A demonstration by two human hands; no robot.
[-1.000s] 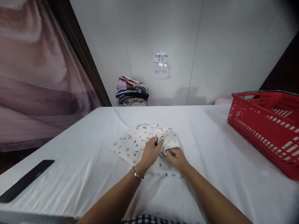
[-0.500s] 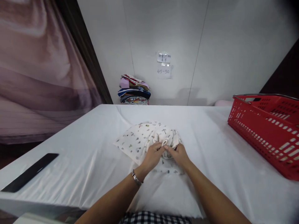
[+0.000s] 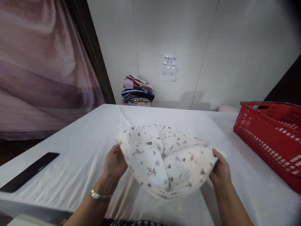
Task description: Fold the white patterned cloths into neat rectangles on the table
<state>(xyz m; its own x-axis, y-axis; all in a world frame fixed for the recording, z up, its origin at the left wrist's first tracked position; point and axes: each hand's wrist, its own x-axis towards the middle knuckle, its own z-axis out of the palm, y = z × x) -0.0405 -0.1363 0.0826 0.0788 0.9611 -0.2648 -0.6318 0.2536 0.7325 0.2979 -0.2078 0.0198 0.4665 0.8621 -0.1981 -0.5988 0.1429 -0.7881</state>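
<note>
A white cloth (image 3: 145,160) printed with small plant and animal shapes is spread between my hands over the table. Its near edge sags in a curve, and a crease runs down the middle. My left hand (image 3: 115,161) is closed on the left edge of the cloth, with a silver bracelet on that wrist. On the other side, my right hand (image 3: 220,168) pinches the right edge. The fingers of both hands are partly hidden behind the fabric. Whether the cloth is a garment or a plain sheet, I cannot tell.
A white-covered table (image 3: 94,131) lies under the cloth. To the right stands a red plastic basket (image 3: 265,138). A flat black object (image 3: 30,171) rests at the left edge. Folded fabrics (image 3: 138,91) are stacked behind the table, near paper signs (image 3: 169,67) on the wall.
My hands were together at the middle on the bunched cloth. Now they are wide apart at its two sides, and the cloth has opened out toward me.
</note>
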